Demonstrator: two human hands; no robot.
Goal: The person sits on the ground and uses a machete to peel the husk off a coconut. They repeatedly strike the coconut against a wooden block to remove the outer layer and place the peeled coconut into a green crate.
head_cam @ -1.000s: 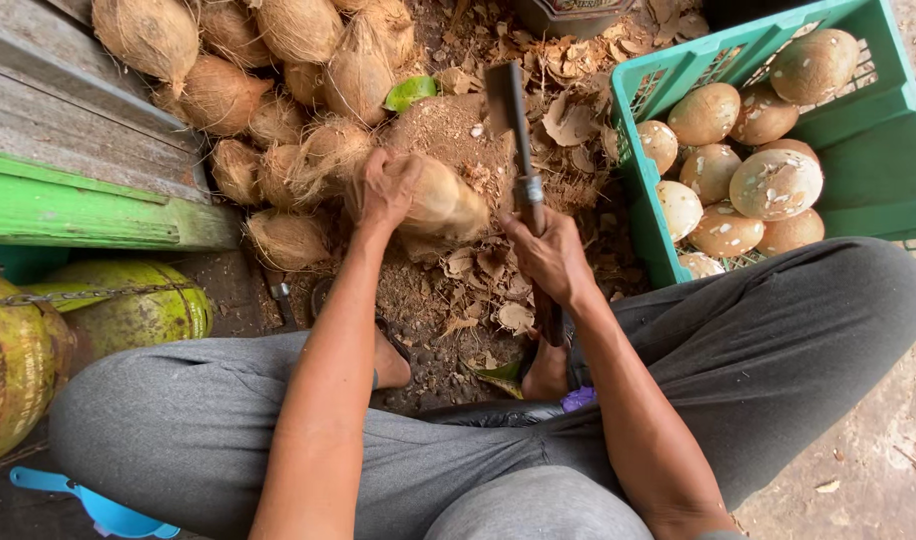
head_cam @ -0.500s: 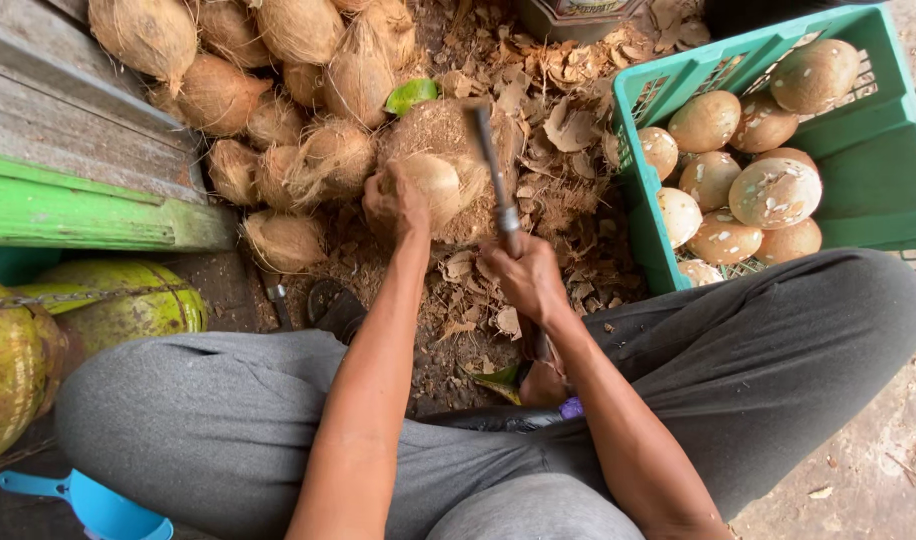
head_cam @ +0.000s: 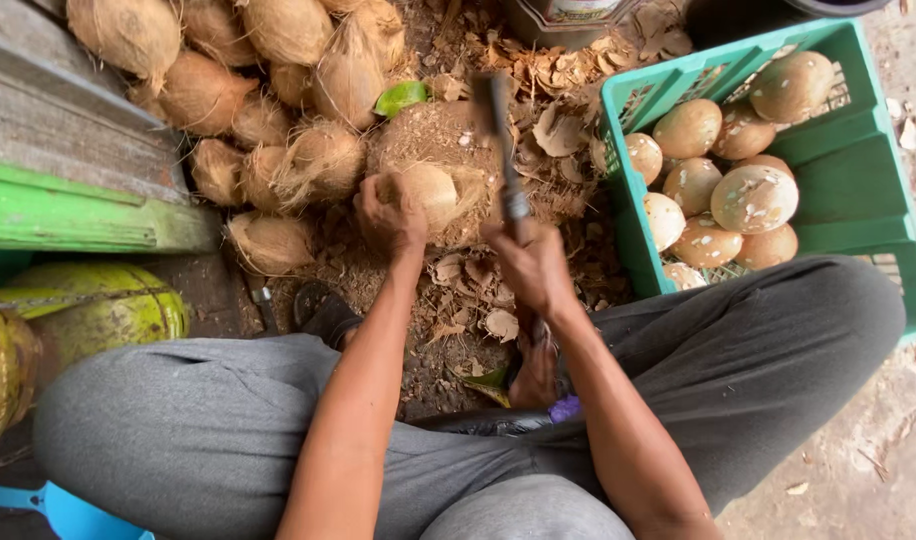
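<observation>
My left hand (head_cam: 390,215) is closed on a coconut (head_cam: 430,192) that is partly husked; the fingers press on its left side and hold it against the brown chopping block (head_cam: 433,135). The coconut sits on the near edge of this block, a little left of the middle of the view, and some fibres hang from it.

My right hand (head_cam: 533,265) has a firm grip around the handle of a cleaver (head_cam: 500,140). The blade points away from me and looks blurred. It stands just to the right of the coconut, over the block; I cannot tell if it touches the shell.

Behind the block lies a pile of unhusked coconuts (head_cam: 278,90), brown and hairy, and one green leaf (head_cam: 400,97) is between them. On the right stands a green plastic crate (head_cam: 858,190) that contains peeled coconuts (head_cam: 753,198), pale and smooth. Husk chips (head_cam: 478,300) cover the ground between my legs and around the block.

On the left I see a green painted plank (head_cam: 78,215), and under it green-yellow young coconuts (head_cam: 88,315). My grey trousers (head_cam: 198,440) fill the lower part of the view, and a bare foot (head_cam: 538,370) shows below the right hand.
</observation>
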